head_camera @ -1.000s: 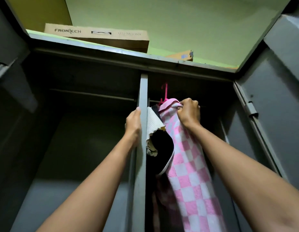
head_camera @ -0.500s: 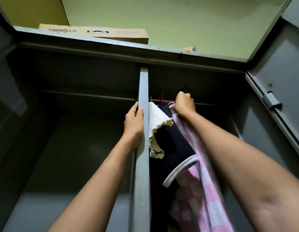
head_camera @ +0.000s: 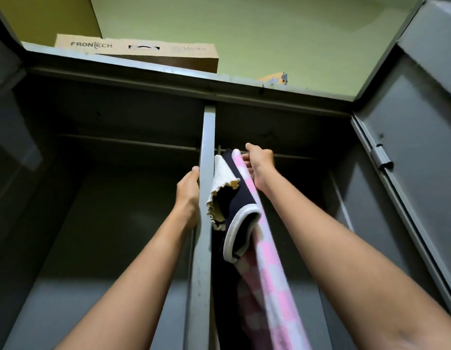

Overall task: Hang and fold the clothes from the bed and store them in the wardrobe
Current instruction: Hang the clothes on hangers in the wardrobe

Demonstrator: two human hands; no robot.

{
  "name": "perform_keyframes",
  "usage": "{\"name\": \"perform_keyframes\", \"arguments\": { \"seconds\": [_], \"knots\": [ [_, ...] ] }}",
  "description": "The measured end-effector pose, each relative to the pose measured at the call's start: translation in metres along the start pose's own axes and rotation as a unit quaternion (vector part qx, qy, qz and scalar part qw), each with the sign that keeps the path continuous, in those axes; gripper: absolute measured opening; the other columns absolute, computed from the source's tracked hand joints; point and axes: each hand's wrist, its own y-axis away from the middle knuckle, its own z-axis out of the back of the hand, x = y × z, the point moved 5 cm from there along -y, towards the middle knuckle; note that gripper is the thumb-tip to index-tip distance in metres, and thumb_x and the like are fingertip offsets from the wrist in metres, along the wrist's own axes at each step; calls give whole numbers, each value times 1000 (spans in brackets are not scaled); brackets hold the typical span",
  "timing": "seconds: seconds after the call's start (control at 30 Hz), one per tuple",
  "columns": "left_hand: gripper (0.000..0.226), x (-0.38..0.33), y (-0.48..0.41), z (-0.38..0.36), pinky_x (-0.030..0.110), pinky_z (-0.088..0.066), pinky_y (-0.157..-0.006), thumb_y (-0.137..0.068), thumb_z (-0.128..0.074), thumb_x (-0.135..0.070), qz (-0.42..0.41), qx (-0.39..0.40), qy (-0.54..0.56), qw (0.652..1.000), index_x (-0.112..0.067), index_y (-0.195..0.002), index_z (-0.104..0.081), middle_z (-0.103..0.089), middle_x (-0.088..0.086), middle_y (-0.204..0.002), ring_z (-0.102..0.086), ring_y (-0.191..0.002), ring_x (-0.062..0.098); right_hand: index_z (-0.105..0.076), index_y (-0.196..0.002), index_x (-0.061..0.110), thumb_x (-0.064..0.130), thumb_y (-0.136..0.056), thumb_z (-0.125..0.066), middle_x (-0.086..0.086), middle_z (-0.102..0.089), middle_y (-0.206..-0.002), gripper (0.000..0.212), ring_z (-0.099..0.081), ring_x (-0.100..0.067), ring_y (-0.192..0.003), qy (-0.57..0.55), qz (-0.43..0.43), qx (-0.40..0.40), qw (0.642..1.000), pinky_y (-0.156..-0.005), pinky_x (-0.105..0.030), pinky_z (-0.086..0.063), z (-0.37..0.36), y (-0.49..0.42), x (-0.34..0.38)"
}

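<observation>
I look up into an open grey metal wardrobe (head_camera: 153, 79). In its right half, three garments hang from the rail (head_camera: 297, 156): a pink-and-white checked garment (head_camera: 268, 276), a navy one with white trim (head_camera: 238, 207) and a white ribbed one (head_camera: 223, 178). My right hand (head_camera: 261, 165) is up at the rail beside the top of the checked garment, with loose fingers touching it. The hanger hook is hidden behind cloth and hand. My left hand (head_camera: 188, 190) grips the central divider post (head_camera: 207, 127).
The left compartment holds only a bare rail (head_camera: 118, 140). The right door (head_camera: 411, 152) stands open close to my right arm. A long cardboard box (head_camera: 136, 50) lies on the wardrobe's top under the green ceiling.
My right hand lifted the checked garment's hanger onto the rail and has loosened its hold; the garment now hangs beside the navy one. My left hand stays on the divider.
</observation>
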Motion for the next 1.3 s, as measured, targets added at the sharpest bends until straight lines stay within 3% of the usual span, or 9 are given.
{"name": "perform_keyframes", "arguments": {
  "seconds": [0.07, 0.17, 0.27, 0.53, 0.7, 0.83, 0.93, 1.0, 1.3],
  "knots": [
    [34, 4, 7, 0, 39, -47, -88, -97, -43, -36, 42, -2, 54, 998, -16, -76, -61, -66, 2, -79, -56, -83, 23, -61, -93, 6, 38, -93, -47, -10, -62, -78, 35, -54, -20, -60, -82, -61, 50, 994, -49, -25, -43, -4, 11, -14],
    [41, 3, 23, -2, 39, -48, -87, -98, -38, -41, 79, 3, 91, 993, -9, -89, -63, -62, 15, -96, -58, -82, 25, -65, -108, 14, 45, -93, -42, -16, -66, -107, 42, -63, -31, -92, -126, -73, 102, 984, -84, -37, -53, -10, 27, -29],
    [46, 0, 41, -5, 36, -49, -78, -98, -37, -43, 99, -5, 99, 990, -5, -100, -63, -61, 17, -94, -57, -81, 26, -64, -110, 23, 49, -88, -48, -16, -64, -116, 38, -61, -30, -102, -116, -69, 142, 981, -95, -45, -49, -14, 54, -34],
    [42, 11, 100, 3, 44, -52, -91, -91, -43, -46, 166, -66, 50, 983, -16, -112, -64, -67, 12, -109, -65, -99, 29, -56, -121, 9, 47, -97, -37, -12, -65, -100, 49, -62, -25, -89, -61, -182, 154, 969, -83, -36, -53, 15, 127, -70],
    [44, 16, 144, 9, 44, -50, -94, -85, -45, -48, 184, -69, 25, 980, -19, -112, -64, -65, 9, -114, -63, -103, 27, -60, -105, 10, 48, -98, -35, -9, -63, -88, 45, -61, -19, -73, -10, -226, 156, 961, -75, -32, -53, 40, 178, -83],
    [36, 19, 180, 14, 42, -43, -103, -95, -43, -36, 182, -72, 30, 980, -15, -119, -59, -60, 7, -124, -57, -114, 23, -60, -105, 12, 46, -100, -32, -2, -63, -86, 44, -59, -12, -68, 45, -252, 124, 959, -56, -21, -50, 69, 225, -84],
    [52, 25, 208, 15, 43, -37, -108, -90, -47, -42, 210, -47, 44, 976, -11, -131, -51, -54, 8, -133, -51, -123, 24, -55, -114, 20, 52, -98, -30, -3, -59, -105, 43, -57, -17, -95, 68, -278, 99, 953, -90, -40, -46, 86, 261, -78],
    [55, 27, 235, 13, 43, -35, -109, -88, -47, -44, 234, -22, 43, 971, -12, -133, -50, -52, 7, -136, -48, -126, 23, -43, -136, 21, 54, -97, -28, -8, -49, -132, 53, -42, -25, -126, 84, -294, 67, 950, -107, -56, -22, 99, 289, -70],
    [42, -5, 387, -12, 22, -27, -102, -99, -38, -28, 341, 82, 130, 928, -9, -137, -42, -42, 6, -144, -38, -132, 16, -39, -141, 21, 54, -96, -30, -7, -43, -142, 57, -39, -26, -131, 99, -311, -67, 943, -111, -55, -23, 154, 434, -8]
  ]
}}
